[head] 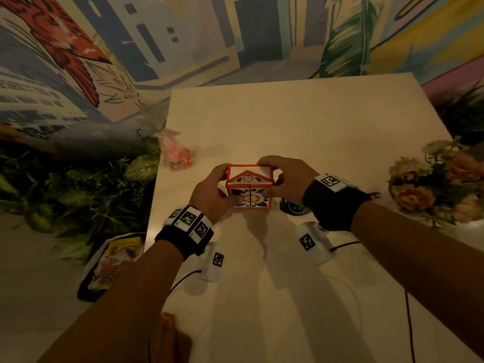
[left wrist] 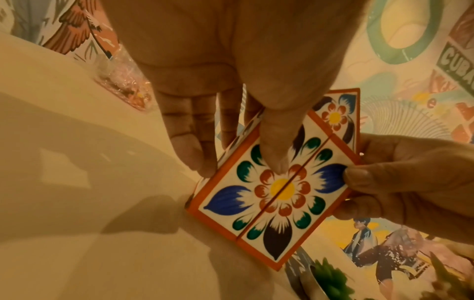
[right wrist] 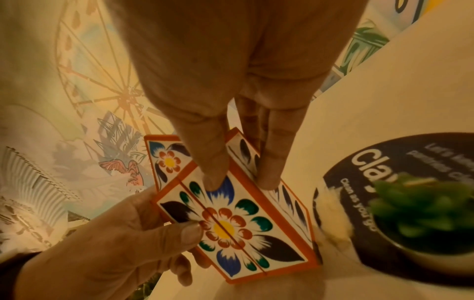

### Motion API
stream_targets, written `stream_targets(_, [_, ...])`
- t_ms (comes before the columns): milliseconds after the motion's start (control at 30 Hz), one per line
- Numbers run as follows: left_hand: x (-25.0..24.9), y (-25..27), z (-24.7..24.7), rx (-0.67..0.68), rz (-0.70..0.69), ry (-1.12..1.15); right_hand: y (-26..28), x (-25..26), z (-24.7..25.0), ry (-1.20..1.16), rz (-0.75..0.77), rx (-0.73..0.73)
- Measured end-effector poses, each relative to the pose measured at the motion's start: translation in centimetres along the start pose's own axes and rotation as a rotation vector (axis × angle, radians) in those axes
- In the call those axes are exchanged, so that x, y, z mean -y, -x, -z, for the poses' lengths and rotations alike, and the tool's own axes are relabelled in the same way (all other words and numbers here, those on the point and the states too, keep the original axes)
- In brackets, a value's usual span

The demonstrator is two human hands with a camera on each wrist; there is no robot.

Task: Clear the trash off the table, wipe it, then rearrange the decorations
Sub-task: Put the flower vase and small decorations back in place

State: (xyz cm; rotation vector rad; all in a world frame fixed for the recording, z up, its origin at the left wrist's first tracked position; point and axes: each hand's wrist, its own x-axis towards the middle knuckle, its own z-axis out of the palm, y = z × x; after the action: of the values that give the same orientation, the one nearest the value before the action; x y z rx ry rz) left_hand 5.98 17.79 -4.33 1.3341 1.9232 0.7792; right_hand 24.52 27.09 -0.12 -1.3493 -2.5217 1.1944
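Pale table (head: 301, 113), both hands gripping house-shaped box (head: 250, 186), right-wrist-only succulent (right wrist: 420, 205)

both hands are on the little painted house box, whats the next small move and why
Probably set the painted house box down upright on the table and let go: left hand and right hand both grip its sides, and bare tabletop lies just beyond it.

House-shaped box (head: 249, 186) mid-table (head: 301, 121), between left hand (head: 209, 197) and right hand (head: 285, 179). Wrapped candy bag (head: 176, 154) far left of it; flower bouquet (head: 432, 184) at right edge; small potted plant (right wrist: 423, 203) just right, near side.
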Motion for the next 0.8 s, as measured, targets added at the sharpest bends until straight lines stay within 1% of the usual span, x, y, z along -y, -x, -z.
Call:
stream_targets(267, [-1.1,1.8,-1.3,-0.03,0.028,0.01,1.5,-1.2,-0.3,0.031,-0.001,-0.006])
stream_targets(433, [-1.2,2.0,-1.6,-0.036,0.04,0.024,2.0,-1.2,-0.5,0.074,0.031,-0.022])
stream_targets(800, [-1.6,2.4,-2.0,-0.03,0.041,0.035,2.7,-1.6,-0.4,0.077,0.011,-0.037])
